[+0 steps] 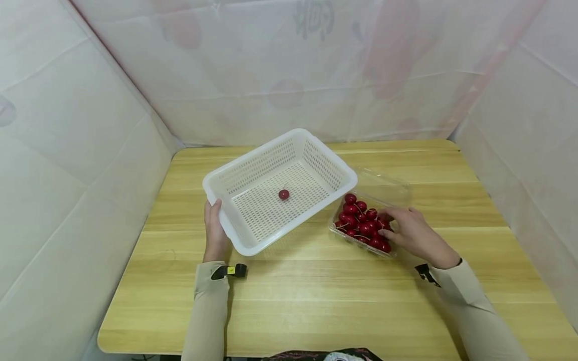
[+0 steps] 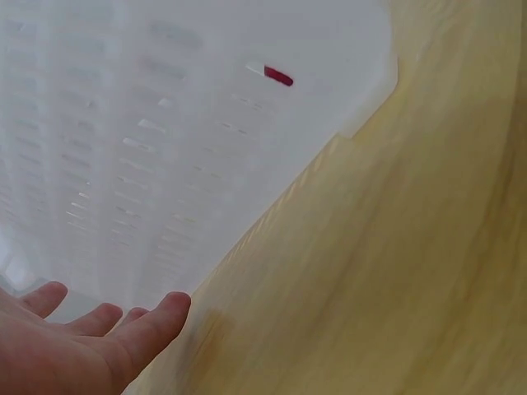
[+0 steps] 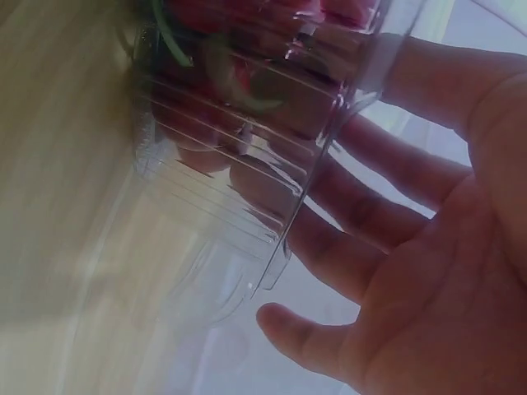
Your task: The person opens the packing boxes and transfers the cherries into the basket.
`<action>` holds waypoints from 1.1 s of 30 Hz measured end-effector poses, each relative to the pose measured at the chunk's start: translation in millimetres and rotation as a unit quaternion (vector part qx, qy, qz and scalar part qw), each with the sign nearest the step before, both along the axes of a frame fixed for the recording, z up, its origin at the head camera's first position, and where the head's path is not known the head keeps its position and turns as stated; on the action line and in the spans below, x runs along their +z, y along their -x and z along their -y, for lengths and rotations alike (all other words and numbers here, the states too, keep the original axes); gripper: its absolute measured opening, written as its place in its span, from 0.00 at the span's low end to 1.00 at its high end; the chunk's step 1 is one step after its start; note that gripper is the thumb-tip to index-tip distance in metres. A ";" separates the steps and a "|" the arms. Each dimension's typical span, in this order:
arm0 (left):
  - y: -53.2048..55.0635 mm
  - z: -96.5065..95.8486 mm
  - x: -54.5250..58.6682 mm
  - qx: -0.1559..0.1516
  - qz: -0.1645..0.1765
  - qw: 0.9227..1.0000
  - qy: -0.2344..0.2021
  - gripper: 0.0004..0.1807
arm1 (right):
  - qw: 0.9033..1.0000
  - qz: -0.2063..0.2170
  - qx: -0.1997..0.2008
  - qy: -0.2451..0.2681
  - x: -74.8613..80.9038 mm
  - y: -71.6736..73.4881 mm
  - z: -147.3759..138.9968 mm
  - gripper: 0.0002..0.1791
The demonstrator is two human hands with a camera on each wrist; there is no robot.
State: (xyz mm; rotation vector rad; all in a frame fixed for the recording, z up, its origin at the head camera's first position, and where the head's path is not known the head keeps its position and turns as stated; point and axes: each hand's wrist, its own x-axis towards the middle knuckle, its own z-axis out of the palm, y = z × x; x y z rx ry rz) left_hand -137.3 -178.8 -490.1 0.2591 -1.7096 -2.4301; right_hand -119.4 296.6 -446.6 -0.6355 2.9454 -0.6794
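A white perforated plastic basket (image 1: 271, 150) is tilted above the table, and one red cherry (image 1: 283, 194) lies on its bottom. My left hand (image 1: 214, 228) holds the basket's left end, thumb over the rim; the left wrist view shows fingers (image 2: 169, 317) under it. To the right, a clear plastic clamshell box (image 1: 361, 244) is full of red cherries (image 1: 361, 220) with stems. My right hand (image 1: 413, 233) reaches over its right side, thumb and fingertips among the cherries. Whether they pinch one is hidden; the right wrist view shows the hand (image 3: 420, 247) at the box wall.
The box's clear lid (image 1: 384, 185) stands open behind the cherries. Under everything is a wood-grain table (image 1: 307, 301) with rounded corners. Pale printed sheets (image 1: 253, 75) hang behind it and at both sides. The basket's right corner overhangs the box's left edge in the head view.
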 end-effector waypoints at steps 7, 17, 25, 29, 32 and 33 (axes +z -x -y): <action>1.4 -0.1 0.0 -0.006 -0.008 1.000 0.001 0.30 | 0.999 -0.017 0.023 0.024 0.8 -3.5 -4.5 0.17; 1.9 0.1 0.0 -0.007 -0.002 1.000 0.008 0.29 | 0.996 -0.069 -0.009 0.050 22.0 -5.8 -16.7 0.16; 0.3 -0.6 -1.2 -0.015 -0.002 1.000 0.018 0.30 | 0.988 -0.125 0.007 0.086 55.0 10.3 -20.2 0.16; -0.9 0.1 -1.8 -0.014 -0.006 1.000 0.020 0.30 | 0.985 -0.141 0.031 0.095 73.1 23.7 -13.6 0.17; -1.1 0.1 -1.6 -0.011 -0.010 1.000 0.017 0.30 | 0.983 -0.145 0.045 0.100 85.6 35.3 -3.4 0.15; -0.9 -0.3 -1.5 -0.009 -0.011 1.000 0.015 0.30 | 0.984 -0.141 0.047 0.100 89.9 39.2 1.1 0.15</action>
